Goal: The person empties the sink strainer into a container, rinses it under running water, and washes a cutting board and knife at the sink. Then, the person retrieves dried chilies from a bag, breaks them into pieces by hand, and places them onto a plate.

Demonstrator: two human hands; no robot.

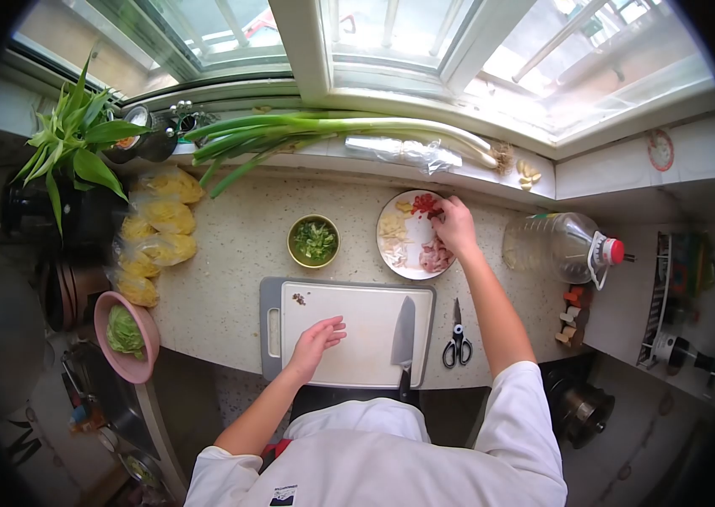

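My right hand [454,223] reaches over the right rim of a white plate [415,241], its fingers bent at the chopped red pepper [426,204]; what they hold, if anything, is hidden. Pink meat pieces [435,255] and pale chopped bits [392,228] share the plate. Above the white cutting board [349,321], my left hand [320,340] has its fingers apart and holds nothing. A few small dark bits [299,299] lie on the board's upper left. The knife [405,334] rests on its right side. Black-handled scissors [458,342] lie right of the board.
A bowl of chopped greens [315,241] stands left of the plate. Farther right lies a large oil bottle [556,247]. Bagged yellow food [163,215] and a pink bowl [144,348] line the left side. Long green onions [332,127] lie along the windowsill.
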